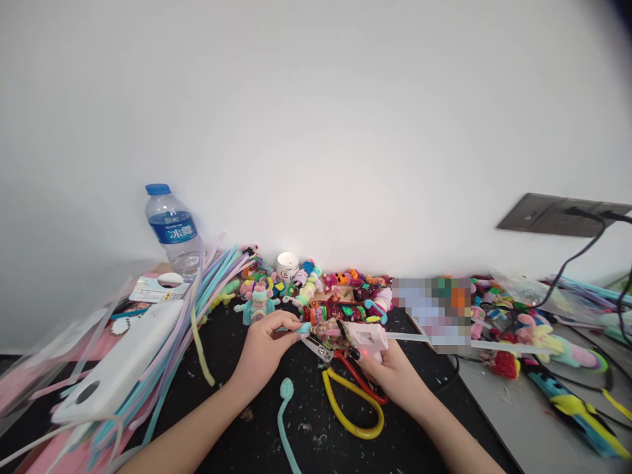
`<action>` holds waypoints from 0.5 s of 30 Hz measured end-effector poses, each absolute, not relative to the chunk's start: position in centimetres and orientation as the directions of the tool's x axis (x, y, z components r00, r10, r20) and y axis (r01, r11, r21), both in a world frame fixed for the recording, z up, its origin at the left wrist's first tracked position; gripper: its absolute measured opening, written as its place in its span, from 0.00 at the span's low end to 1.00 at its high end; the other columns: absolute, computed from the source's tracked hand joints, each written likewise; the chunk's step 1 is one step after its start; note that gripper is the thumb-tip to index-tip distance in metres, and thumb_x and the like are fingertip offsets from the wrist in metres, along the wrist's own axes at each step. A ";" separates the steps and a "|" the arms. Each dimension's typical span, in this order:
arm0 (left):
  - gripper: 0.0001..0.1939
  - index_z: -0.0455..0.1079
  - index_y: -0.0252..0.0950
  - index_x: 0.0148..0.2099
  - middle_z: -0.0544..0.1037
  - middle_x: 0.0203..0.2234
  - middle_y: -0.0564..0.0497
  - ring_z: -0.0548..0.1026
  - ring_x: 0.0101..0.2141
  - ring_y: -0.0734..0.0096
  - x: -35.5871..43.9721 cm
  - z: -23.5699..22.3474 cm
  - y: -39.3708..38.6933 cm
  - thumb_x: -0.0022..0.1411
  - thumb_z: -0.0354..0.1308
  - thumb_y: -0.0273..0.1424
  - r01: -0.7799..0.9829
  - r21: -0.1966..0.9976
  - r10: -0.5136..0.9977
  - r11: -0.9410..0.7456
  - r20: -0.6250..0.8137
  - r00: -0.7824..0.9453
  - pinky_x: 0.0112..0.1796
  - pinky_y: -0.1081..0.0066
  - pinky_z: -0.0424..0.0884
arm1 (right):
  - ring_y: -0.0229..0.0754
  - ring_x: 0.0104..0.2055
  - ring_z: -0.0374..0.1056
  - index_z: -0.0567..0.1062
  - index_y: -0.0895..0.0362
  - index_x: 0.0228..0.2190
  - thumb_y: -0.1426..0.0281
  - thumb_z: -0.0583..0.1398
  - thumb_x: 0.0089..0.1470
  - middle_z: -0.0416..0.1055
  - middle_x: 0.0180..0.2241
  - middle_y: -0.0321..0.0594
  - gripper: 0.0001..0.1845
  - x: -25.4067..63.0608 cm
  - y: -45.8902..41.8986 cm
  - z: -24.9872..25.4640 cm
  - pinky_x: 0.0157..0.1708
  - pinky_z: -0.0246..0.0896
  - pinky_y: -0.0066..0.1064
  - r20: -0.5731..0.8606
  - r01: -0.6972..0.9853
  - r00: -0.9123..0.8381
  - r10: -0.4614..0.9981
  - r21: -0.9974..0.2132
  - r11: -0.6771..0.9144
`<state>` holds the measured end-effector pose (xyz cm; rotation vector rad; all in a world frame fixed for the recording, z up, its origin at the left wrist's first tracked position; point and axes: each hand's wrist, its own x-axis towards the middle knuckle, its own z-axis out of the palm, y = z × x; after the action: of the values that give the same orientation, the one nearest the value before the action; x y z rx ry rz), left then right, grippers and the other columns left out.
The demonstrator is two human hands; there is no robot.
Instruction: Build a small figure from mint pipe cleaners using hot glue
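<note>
My left hand (269,342) pinches a small light-blue coil of pipe cleaner (305,328) between thumb and fingertips. My right hand (382,365) is wrapped round a pale pink hot glue gun (365,336), with a long glue stick (405,336) coming out of its back end. The gun's dirty nozzle points left at the blue coil; whether they touch I cannot tell. Below both hands lie scissors with one red and one yellow handle (353,428). A teal pipe cleaner with a curled end (285,390) rests on the black mat (237,434).
Pipe cleaners in a bundle (197,309), a white case (118,362) and a water bottle (172,227) are on the left. Small pipe-cleaner figures (259,299) and a paper cup (287,265) line the wall. Cables run from a wall socket (548,214) on the right.
</note>
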<state>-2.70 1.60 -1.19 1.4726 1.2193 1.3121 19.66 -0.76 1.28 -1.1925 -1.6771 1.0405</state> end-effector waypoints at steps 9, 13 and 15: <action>0.04 0.69 0.36 0.23 0.74 0.30 0.50 0.72 0.34 0.67 -2.8 -1.2 1.7 0.45 0.59 0.23 0.164 0.958 0.971 -0.237 0.238 0.013 0.34 0.71 0.68 | 0.40 0.28 0.64 0.73 0.59 0.39 0.67 0.58 0.49 0.71 0.29 0.38 0.15 19.8 -0.9 1.1 0.28 0.61 0.29 0.102 0.376 -0.209 0.973 -0.910 0.176; 0.04 0.69 0.36 0.23 0.74 0.30 0.50 0.72 0.34 0.67 -2.7 -1.1 1.7 0.46 0.59 0.23 0.177 0.955 0.971 -0.237 0.238 0.020 0.34 0.71 0.68 | 0.38 0.25 0.64 0.73 0.58 0.38 0.66 0.57 0.50 0.69 0.23 0.35 0.14 19.9 -0.7 1.1 0.27 0.61 0.28 0.068 0.349 -0.240 0.968 -0.925 0.152; 0.04 0.69 0.36 0.23 0.74 0.29 0.50 0.72 0.33 0.67 -2.7 -1.0 1.6 0.46 0.59 0.23 0.175 0.955 0.971 -0.239 0.240 0.019 0.34 0.71 0.68 | 0.39 0.26 0.64 0.72 0.58 0.40 0.66 0.58 0.49 0.69 0.23 0.35 0.15 19.9 -0.7 1.0 0.27 0.62 0.29 0.082 0.355 -0.227 0.970 -0.921 0.161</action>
<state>-2.68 1.63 -1.02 1.5221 1.2168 1.2999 19.89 -0.73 1.00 -1.2772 -1.7045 1.0617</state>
